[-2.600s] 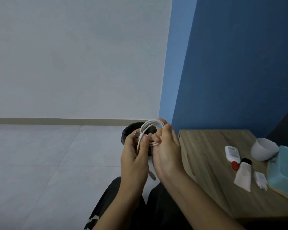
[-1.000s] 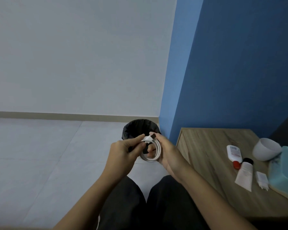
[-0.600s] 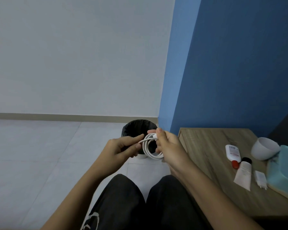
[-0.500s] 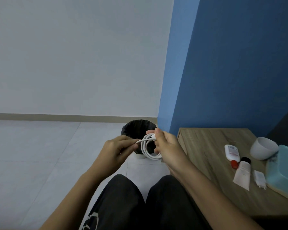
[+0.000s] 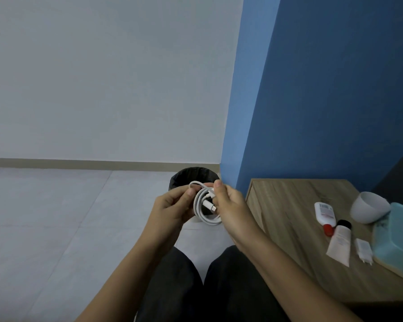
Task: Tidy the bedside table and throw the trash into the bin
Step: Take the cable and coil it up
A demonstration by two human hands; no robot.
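Both hands hold a coiled white charging cable (image 5: pixel 201 209) in front of me, above my knees. My left hand (image 5: pixel 172 209) pinches a loop of it at the top left. My right hand (image 5: pixel 230 206) grips the coil's right side, with a plug end sticking out between the hands. Behind the coil, on the floor, stands a black-lined bin (image 5: pixel 193 176), partly hidden by my hands. The wooden bedside table (image 5: pixel 286 212) is to the right.
On the table lie a white bottle with a red cap (image 5: pixel 325 213), a white tube with a black cap (image 5: pixel 340 242), a white charger plug (image 5: pixel 363 249), a white cup (image 5: pixel 369 206) and a teal tissue box (image 5: pixel 396 238). A blue wall rises behind.
The hands dropped lower over the knees while winding the cable. The coil is tighter now, and the left hand has pulled a loop out to the upper left.
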